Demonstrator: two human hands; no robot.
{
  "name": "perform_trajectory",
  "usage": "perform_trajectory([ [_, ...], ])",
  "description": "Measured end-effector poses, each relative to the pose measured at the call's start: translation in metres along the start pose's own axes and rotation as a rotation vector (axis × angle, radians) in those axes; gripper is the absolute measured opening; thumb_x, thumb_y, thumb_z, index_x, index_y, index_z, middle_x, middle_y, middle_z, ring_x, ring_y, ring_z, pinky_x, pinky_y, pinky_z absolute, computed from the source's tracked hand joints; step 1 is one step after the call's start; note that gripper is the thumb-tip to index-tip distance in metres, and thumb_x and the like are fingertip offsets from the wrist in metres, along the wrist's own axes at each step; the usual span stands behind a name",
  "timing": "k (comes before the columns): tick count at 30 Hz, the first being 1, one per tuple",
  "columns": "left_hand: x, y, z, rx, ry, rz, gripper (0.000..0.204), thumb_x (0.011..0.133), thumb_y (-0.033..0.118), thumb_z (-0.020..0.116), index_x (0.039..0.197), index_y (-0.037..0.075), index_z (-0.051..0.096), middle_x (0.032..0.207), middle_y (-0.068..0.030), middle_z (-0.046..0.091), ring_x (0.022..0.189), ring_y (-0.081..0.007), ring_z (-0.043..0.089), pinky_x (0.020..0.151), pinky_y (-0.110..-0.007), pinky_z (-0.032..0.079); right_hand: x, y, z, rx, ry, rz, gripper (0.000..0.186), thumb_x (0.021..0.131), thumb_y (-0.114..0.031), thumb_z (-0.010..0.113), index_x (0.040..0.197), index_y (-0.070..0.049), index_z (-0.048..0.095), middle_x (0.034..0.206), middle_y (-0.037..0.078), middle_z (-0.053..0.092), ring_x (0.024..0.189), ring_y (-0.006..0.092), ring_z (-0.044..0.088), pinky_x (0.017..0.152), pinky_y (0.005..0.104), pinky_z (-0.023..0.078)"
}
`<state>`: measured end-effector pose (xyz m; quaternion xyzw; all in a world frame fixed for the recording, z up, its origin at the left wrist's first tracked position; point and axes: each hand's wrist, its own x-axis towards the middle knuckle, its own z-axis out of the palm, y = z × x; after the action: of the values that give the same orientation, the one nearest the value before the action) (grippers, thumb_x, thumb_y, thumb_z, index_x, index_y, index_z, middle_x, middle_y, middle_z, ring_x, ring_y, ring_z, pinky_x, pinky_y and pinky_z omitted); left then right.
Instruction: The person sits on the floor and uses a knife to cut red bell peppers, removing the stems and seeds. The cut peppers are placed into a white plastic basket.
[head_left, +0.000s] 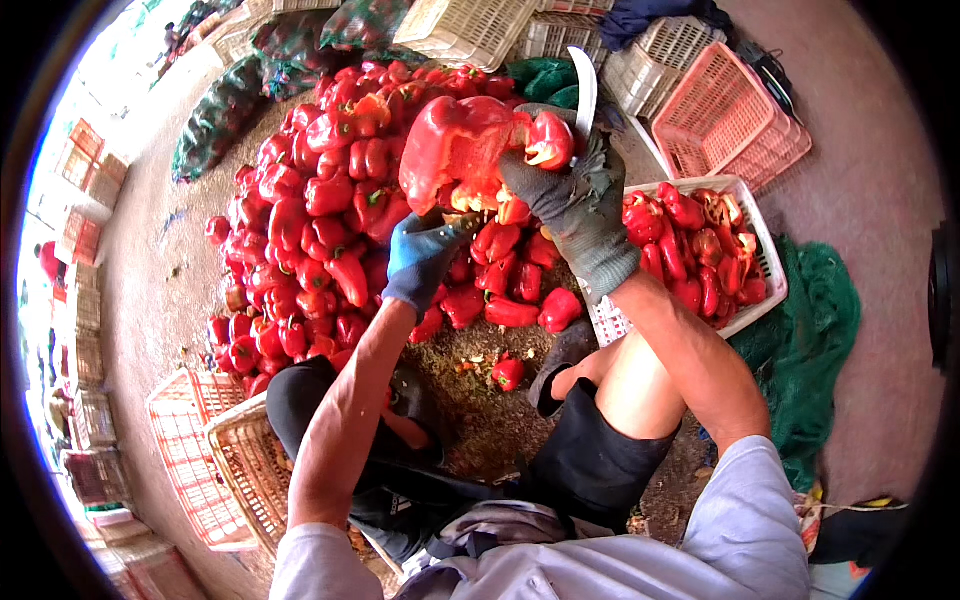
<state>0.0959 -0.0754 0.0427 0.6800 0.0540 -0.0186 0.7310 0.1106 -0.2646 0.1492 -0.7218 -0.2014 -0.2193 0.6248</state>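
Showing a seated person, viewed from above, working over a heap of red peppers (pixel 320 220) spread on the ground; the right hand (pixel 575 205), in a dark grey glove, has its fingers closed around the handle of a knife (pixel 584 95), whose pale curved blade rises upright above the fist, and the same hand pinches a small red pepper piece (pixel 550 140) against the handle; just left of it, a large cut red pepper (pixel 455 150) is held up in the air above the heap, its opened underside with pale core and seeds turned downward; the left hand (pixel 420 255), in a blue glove, lies directly beneath that pepper with its fingers curled at the core, though whether they grip it firmly cannot be told; a white slatted crate (pixel 765 250) to the right, beside the right forearm, holds trimmed red pepper pieces; a pink crate (pixel 735 115) stands behind it, empty-sided and tilted; a green net sack (pixel 810 330) lies beside the white crate; wicker and orange baskets (pixel 215 460) sit at the lower left, near the left knee.
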Motion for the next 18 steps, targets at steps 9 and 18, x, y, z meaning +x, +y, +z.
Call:
perform_trajectory([
  [9, 0.000, 0.029, -0.026, -0.353, -0.004, 0.243, 0.045, 0.095, 0.032, 0.065, 0.128, 0.002, 0.062, 0.109, -0.0049, 0.066, 0.094, -0.0156, 0.065, 0.082, -0.030, 0.055, -0.010, 0.023, -0.031, 0.095, -0.065, 0.274, 0.044, 0.083, -0.023, 0.085, 0.118, -0.006, 0.065, 0.107, 0.002, 0.068, 0.094, 0.0119, 0.062, 0.085, 0.0307, 0.055],
  [18, 0.008, 0.033, -0.023, 0.127, -0.579, 0.266, 0.043, 0.096, 0.018, 0.073, 0.133, 0.000, 0.062, 0.122, -0.0068, 0.067, 0.110, -0.0146, 0.064, 0.083, -0.029, 0.055, -0.017, 0.018, -0.020, 0.271, -0.365, 0.328, 0.029, 0.080, -0.015, 0.085, 0.105, -0.006, 0.073, 0.098, 0.000, 0.073, 0.089, 0.0092, 0.066, 0.083, 0.0298, 0.056],
])
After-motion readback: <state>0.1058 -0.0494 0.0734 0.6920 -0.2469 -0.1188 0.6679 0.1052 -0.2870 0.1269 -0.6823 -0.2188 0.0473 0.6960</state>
